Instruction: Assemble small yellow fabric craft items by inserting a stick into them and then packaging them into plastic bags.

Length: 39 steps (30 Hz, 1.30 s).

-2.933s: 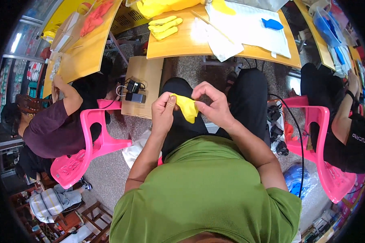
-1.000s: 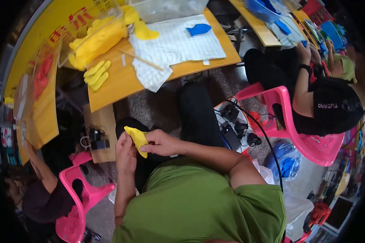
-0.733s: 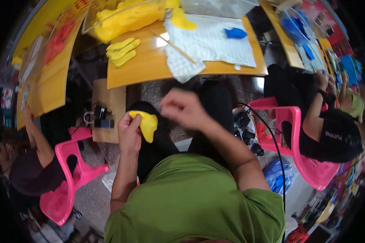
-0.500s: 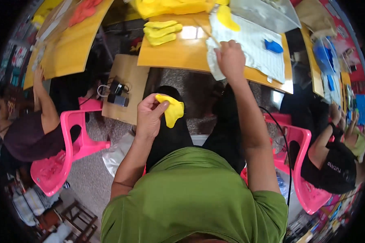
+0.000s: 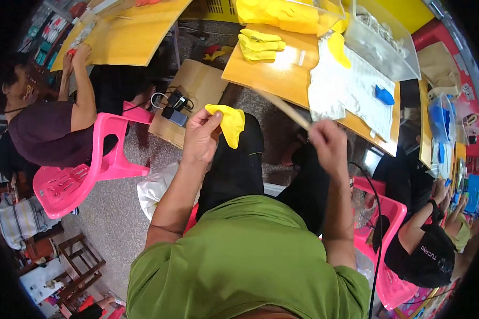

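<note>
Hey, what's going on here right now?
A seated person in a green shirt holds a small yellow fabric piece in the left hand, above the lap. The right hand grips a thin wooden stick that points toward the wooden table. More yellow pieces lie stacked there. Other people sit on pink chairs on either side.

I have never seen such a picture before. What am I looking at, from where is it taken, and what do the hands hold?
No machine here: a camera worn on a person's head looks down, so the picture bends at its rim. The green shirt is the wearer's. The left hand pinches a small yellow cloth piece. The right hand grips a thin wooden stick, blurred. Ahead, a wooden table carries stacked yellow pieces, a white cloth and a small blue piece. Other people sit on pink chairs at both sides.
</note>
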### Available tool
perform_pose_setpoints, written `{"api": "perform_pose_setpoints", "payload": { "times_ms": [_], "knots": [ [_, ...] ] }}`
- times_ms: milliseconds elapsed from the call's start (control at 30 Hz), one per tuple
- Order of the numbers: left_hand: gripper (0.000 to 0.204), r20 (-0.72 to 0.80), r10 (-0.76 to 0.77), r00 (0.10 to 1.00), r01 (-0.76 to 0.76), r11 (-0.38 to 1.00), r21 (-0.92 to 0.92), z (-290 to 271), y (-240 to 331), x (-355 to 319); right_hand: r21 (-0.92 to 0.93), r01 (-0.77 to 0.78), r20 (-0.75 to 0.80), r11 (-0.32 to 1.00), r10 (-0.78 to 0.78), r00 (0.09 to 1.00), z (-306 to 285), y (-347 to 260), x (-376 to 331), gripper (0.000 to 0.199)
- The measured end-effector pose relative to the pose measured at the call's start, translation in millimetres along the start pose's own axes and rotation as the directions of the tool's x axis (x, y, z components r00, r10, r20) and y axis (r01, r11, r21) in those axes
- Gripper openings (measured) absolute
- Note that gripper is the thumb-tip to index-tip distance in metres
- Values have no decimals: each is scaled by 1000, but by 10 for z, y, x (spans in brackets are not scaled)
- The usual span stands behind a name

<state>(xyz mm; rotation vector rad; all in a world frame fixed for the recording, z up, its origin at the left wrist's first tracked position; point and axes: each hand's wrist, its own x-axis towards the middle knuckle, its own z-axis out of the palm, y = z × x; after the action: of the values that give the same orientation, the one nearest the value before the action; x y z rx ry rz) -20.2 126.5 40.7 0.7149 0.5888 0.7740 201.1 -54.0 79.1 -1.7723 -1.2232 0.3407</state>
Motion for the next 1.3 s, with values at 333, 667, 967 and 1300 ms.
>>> {"api": "perform_pose_setpoints", "payload": {
  "times_ms": [333,667,967,1300],
  "knots": [
    [16,96,31,995,-33,999,13,233,112,-93,43,-118,-36,992,119,992,146,-202,-578,14],
    [12,291,99,951,-190,934,302,558,56,-373,194,-81,-43,978,91,995,312,-279,-680,14],
    [8,429,214,878,-401,817,414,537,-15,-411,476,-310,-12,823,359,933,310,-266,-876,14],
    [15,306,322,896,-429,810,400,599,51,-449,397,-184,-76,899,232,970,476,-289,-891,12]
  ]
}}
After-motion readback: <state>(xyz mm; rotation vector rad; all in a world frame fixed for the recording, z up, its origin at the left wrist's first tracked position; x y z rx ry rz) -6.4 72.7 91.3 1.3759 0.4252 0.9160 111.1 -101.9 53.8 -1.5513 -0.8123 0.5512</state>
